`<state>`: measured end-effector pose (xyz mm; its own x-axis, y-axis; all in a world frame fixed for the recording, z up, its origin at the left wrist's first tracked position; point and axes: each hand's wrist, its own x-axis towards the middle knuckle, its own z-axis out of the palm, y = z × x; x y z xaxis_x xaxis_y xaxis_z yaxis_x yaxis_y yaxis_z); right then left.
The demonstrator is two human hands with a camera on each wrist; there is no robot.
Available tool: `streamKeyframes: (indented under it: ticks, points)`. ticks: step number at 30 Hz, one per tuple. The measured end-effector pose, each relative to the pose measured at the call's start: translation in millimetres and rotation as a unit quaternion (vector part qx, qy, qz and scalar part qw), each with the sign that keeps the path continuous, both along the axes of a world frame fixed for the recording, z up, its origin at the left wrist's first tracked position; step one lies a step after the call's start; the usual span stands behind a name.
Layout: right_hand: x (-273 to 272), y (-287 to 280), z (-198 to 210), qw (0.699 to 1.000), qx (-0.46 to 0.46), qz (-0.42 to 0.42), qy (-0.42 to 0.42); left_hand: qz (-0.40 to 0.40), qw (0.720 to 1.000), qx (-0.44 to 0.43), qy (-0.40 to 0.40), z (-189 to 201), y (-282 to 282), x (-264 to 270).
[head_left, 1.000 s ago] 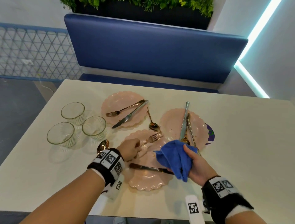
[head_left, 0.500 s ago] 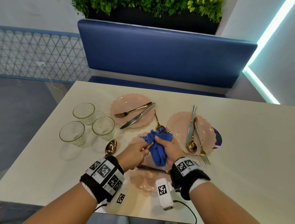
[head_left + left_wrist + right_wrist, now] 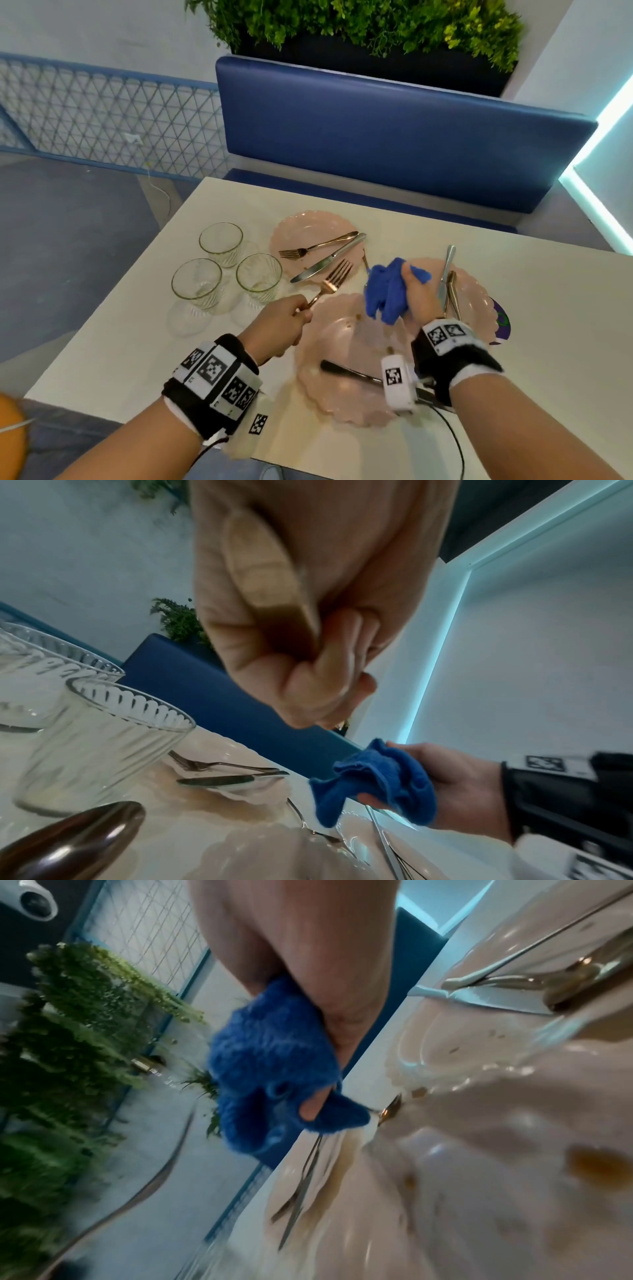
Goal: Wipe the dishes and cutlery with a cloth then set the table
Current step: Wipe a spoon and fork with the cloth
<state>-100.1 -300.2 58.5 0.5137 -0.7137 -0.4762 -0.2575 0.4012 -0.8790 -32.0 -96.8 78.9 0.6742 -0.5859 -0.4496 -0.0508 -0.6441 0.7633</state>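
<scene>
Fork and cloth held apart over the pink plates.
Left hand (image 3: 279,327) grasping rose-gold fork (image 3: 330,282) by its handle, tines raised; right hand (image 3: 419,298) clutching bunched blue cloth (image 3: 385,291).

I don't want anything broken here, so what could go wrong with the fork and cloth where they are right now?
The left hand holds the fork close to three glasses; a leftward swing could knock one over. The near plate reaches the table edge, so a wrist bump might push it off. The cloth in the right hand may spread the plate's brown spots.
</scene>
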Motion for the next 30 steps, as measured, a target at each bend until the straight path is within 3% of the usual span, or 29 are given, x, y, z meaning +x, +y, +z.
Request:
streamKeyframes:
  ticks: [3, 6, 8, 10, 12, 18, 22, 24, 26, 30]
  points:
    - [0.6, 26.3, -16.0, 0.989, 0.110, 0.071, -0.066, -0.021, 1.000, -0.009, -0.016, -4.8, -18.0, -7.1]
    - [5.5, 38.5, -21.8, 0.987, 0.103, 0.077, -0.099, -0.061, 0.998, -0.030, 0.001, -7.7, -22.3, -18.4]
    - [7.3, 24.3, -21.6, 0.988, 0.075, 0.042, -0.127, -0.090, 0.994, -0.041, 0.055, -9.0, -13.5, -23.3]
    - [8.7, 12.0, -19.7, 0.987, 0.057, 0.003, -0.150, -0.069, 0.991, -0.057, 0.095, -11.4, -5.2, -26.3]
    - [11.6, 15.0, -20.3, 0.986, 0.061, 0.003, -0.156, -0.036, 0.995, -0.057, 0.078, -12.6, -4.2, -26.5]
    - [20.6, 66.5, -14.8, 0.974, 0.106, 0.125, -0.156, 0.043, 0.982, -0.124, 0.139, -8.5, -9.3, -9.2]
    - [18.1, 67.2, -11.4, 0.974, 0.031, 0.182, -0.133, 0.054, 0.980, -0.115, 0.151, -13.8, -1.4, -5.9]
    - [14.8, 65.3, -5.3, 0.965, -0.038, 0.244, -0.088, 0.109, 0.974, -0.141, 0.138, -12.7, 3.2, 4.9]
    - [12.5, 69.0, 1.3, 0.942, -0.102, 0.316, -0.053, 0.184, 0.951, -0.211, 0.132, -2.4, 4.5, 19.2]
    - [17.7, 85.5, 4.1, 0.912, -0.176, 0.367, -0.043, 0.151, 0.947, -0.258, 0.120, 9.6, -3.5, 22.6]
